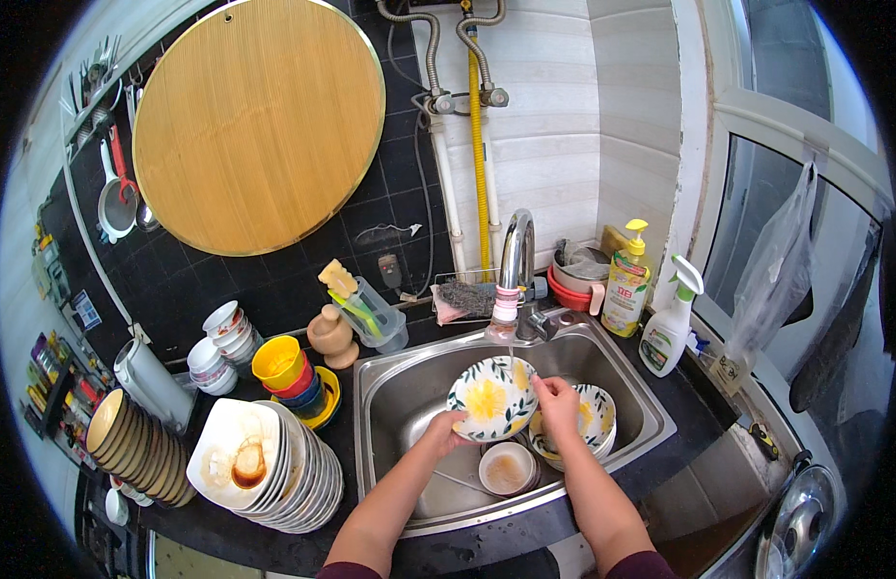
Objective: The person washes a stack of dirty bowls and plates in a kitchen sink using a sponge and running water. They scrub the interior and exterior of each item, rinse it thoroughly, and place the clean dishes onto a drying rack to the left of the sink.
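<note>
Both hands hold a white plate with yellow flowers and dark green leaves [489, 405], tilted beneath the chrome faucet [519, 253]. My left hand [445, 431] grips its lower left rim; my right hand [556, 405] grips its right rim. A thin stream of water runs from the faucet onto the plate. Below is the stainless steel sink [401, 391]. In its right part stand stacked bowls of the same floral pattern [598, 416], partly behind my right hand. A small bowl with brownish liquid [506, 470] sits at the sink's front.
Left of the sink stand a tall stack of stained white plates [238, 456], stacked colored bowls [278, 362], a wooden mortar [332, 336] and a stack of tan bowls [130, 449]. A yellow-capped pump bottle [626, 289] and a spray bottle [668, 329] stand behind the sink's right corner.
</note>
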### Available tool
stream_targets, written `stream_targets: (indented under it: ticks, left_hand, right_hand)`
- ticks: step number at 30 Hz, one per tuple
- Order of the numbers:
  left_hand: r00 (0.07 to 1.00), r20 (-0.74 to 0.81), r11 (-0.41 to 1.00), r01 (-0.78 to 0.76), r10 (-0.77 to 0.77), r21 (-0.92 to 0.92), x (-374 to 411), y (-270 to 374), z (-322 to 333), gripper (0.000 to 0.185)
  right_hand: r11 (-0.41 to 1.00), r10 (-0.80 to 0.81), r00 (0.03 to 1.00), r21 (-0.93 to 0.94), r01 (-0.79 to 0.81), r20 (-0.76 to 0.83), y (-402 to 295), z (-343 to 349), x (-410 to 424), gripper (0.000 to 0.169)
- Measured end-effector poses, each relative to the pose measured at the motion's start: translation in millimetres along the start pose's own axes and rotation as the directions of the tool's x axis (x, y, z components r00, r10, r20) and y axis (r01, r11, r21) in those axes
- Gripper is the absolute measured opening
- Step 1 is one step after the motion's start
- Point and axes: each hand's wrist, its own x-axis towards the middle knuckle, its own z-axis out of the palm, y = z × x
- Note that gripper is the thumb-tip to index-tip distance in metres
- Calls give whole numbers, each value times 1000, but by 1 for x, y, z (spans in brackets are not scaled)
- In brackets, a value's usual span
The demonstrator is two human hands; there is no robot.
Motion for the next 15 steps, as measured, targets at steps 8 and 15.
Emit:
stream_targets:
  ticks: [8, 15]
  left_hand:
    - [971, -236, 950, 117, -48, 290, -30, 41, 39, 44]
    - [822, -111, 347, -110, 558, 931, -73, 59, 65, 44]
  right_hand:
    - [875, 485, 781, -228, -428, 395, 27, -2, 6, 24]
    - [852, 471, 552, -193, -487, 688, 30, 16, -10, 17]
